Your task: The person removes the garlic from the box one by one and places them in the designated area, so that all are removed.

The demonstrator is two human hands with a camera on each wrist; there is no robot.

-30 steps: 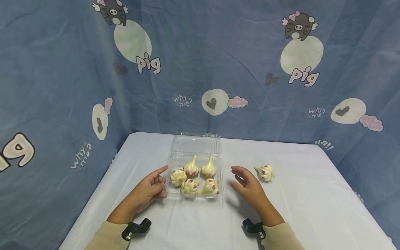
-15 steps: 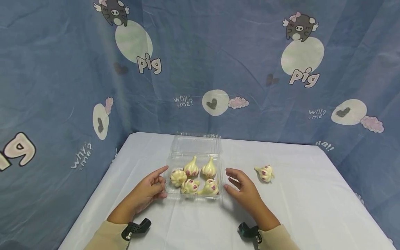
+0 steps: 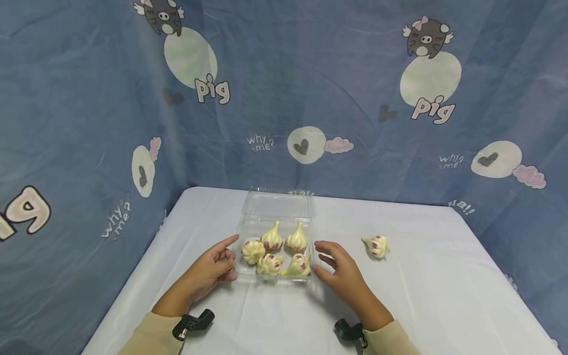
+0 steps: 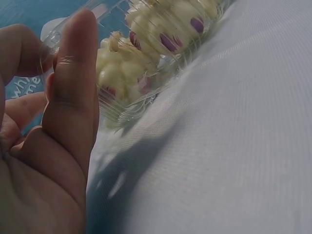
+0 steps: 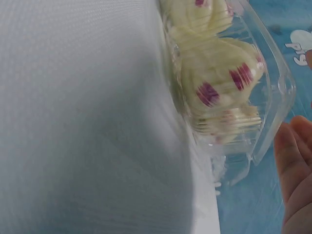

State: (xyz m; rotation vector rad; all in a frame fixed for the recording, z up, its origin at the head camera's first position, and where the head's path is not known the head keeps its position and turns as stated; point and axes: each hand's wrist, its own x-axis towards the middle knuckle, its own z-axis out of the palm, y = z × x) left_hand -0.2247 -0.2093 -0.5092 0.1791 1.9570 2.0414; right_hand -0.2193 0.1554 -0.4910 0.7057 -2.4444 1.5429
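Head view: clear box [image 3: 276, 279] points lengthwise away, lid [image 3: 278, 205] farthest, left grip [image 3: 210, 270] and right grip [image 3: 340, 272] unclenched beside it.

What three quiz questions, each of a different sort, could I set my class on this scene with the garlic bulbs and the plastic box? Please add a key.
1. Count: how many garlic bulbs lie inside the clear plastic clamshell box?

2. True or false: the lid is folded back open on the far side of the box.

3. Multiple choice: where on the white tablecloth does the loose garlic bulb lie, in the head view?
A. To the left of the box
B. Between the two hands
C. To the right of the right hand

Key: 1. Five. 2. True. 3. C.
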